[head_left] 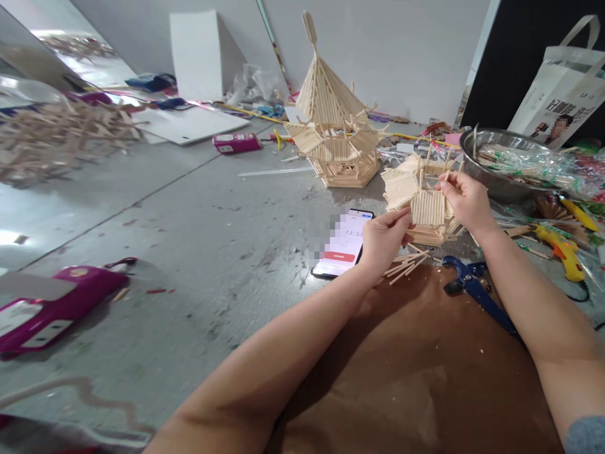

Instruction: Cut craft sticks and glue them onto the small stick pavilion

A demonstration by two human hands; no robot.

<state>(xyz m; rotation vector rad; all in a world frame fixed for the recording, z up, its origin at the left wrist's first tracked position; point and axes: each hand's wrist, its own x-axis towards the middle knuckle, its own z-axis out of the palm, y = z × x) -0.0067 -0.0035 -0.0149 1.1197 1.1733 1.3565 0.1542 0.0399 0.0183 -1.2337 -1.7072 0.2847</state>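
The small, open-topped stick pavilion [428, 209] sits between both hands. The left hand [384, 243] pinches its lower front edge; the right hand [466, 197] pinches a thin stick [447, 176] at its upper right, though whether that is loose or fixed is hard to tell. Fitting seems in hand, calling for steady support and careful alignment. Nearby, the smartphone [343, 234] appears to read "13:55"; the white tote bag [534, 88] bears Chinese characters, too skewed to read surely.

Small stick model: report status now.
Left hand at lower left, right hand at upper right of small stick model. Model upright. Loose sticks, blue tool close in front.
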